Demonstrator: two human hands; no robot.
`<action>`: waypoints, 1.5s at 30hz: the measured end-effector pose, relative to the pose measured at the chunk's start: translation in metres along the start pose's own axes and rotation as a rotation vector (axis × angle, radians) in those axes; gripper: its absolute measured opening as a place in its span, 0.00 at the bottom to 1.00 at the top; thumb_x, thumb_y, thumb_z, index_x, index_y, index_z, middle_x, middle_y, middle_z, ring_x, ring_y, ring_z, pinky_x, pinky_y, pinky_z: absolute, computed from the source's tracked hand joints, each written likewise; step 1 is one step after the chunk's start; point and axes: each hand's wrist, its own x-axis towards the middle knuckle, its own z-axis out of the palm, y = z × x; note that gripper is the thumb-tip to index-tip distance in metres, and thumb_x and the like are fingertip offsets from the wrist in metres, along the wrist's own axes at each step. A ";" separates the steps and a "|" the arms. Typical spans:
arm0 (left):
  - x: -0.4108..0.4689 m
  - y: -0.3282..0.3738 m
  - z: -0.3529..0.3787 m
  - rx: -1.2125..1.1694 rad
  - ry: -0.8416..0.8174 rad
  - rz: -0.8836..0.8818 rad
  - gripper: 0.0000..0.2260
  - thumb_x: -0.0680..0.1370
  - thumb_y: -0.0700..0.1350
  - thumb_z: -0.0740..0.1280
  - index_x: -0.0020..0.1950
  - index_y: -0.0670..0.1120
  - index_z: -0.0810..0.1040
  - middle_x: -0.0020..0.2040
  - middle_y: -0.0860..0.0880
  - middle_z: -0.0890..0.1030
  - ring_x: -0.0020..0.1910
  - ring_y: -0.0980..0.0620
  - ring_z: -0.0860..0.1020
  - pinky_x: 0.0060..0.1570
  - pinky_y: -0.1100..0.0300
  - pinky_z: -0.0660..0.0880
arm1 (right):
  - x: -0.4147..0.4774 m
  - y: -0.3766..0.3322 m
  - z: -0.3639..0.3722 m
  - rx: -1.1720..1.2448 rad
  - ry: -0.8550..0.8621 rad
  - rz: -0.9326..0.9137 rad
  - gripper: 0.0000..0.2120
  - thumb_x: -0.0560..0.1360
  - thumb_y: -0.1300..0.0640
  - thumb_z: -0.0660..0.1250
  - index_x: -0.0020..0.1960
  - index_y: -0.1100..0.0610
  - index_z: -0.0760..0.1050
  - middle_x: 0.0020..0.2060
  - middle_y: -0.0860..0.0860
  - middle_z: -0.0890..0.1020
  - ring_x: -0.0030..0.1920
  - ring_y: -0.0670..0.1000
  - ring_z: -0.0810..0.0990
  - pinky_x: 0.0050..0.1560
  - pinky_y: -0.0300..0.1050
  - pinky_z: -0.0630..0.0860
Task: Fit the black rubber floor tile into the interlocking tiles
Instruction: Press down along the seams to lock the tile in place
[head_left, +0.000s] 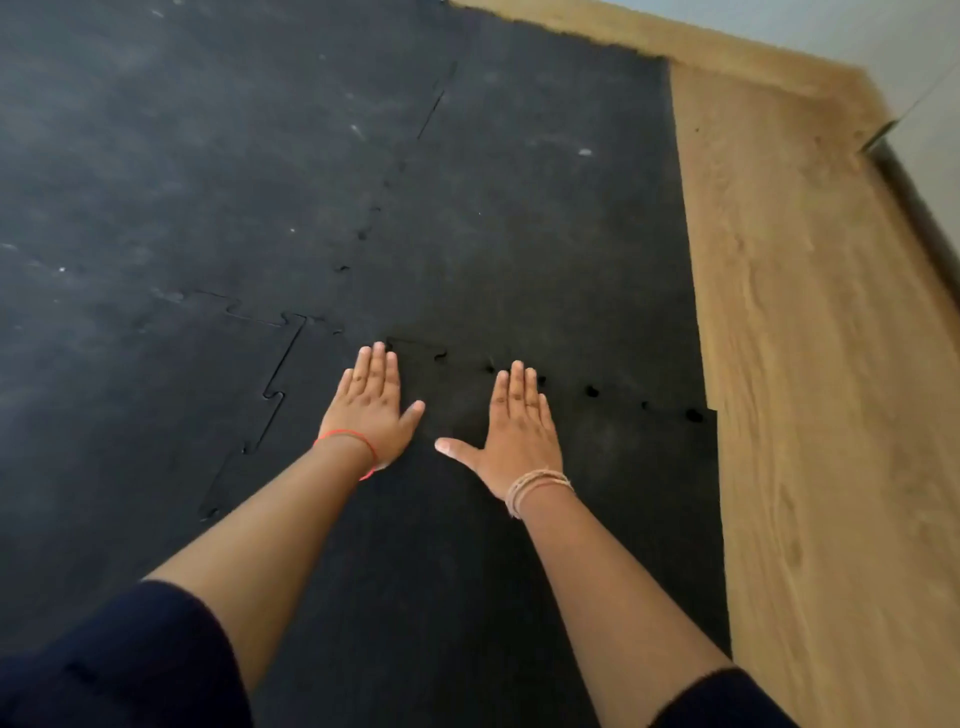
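Light wooden floor (810, 364), bare along the right side and at the far edge. Directly on it, black interlocking tiles (208, 171) covering the left and middle, joined by puzzle-shaped seams. Nearest, one black rubber floor tile (597, 519) lying flat on the wood, its far toothed edge meeting the tile beyond, small gaps open along that seam.

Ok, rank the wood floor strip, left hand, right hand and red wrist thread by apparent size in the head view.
1. Wood floor strip
2. Left hand and right hand: alike, unranked
3. Red wrist thread
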 end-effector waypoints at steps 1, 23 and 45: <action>-0.003 0.010 0.006 0.010 0.009 0.042 0.30 0.80 0.56 0.45 0.72 0.42 0.36 0.75 0.45 0.35 0.72 0.50 0.33 0.70 0.55 0.35 | -0.003 0.008 -0.002 -0.018 -0.022 0.029 0.54 0.67 0.26 0.52 0.73 0.62 0.34 0.75 0.58 0.37 0.74 0.55 0.35 0.72 0.50 0.37; -0.013 0.069 0.018 0.043 -0.147 0.043 0.37 0.78 0.59 0.50 0.71 0.38 0.33 0.73 0.40 0.31 0.71 0.44 0.31 0.70 0.50 0.36 | -0.024 0.079 -0.027 -0.106 -0.199 0.046 0.53 0.67 0.29 0.57 0.73 0.60 0.33 0.75 0.56 0.36 0.74 0.54 0.35 0.72 0.50 0.39; -0.002 0.077 0.023 0.044 -0.124 0.104 0.36 0.78 0.58 0.53 0.73 0.42 0.35 0.74 0.44 0.32 0.72 0.47 0.32 0.70 0.52 0.36 | -0.024 0.116 -0.032 0.073 -0.197 0.166 0.57 0.65 0.33 0.66 0.73 0.61 0.35 0.75 0.57 0.37 0.74 0.55 0.36 0.72 0.49 0.40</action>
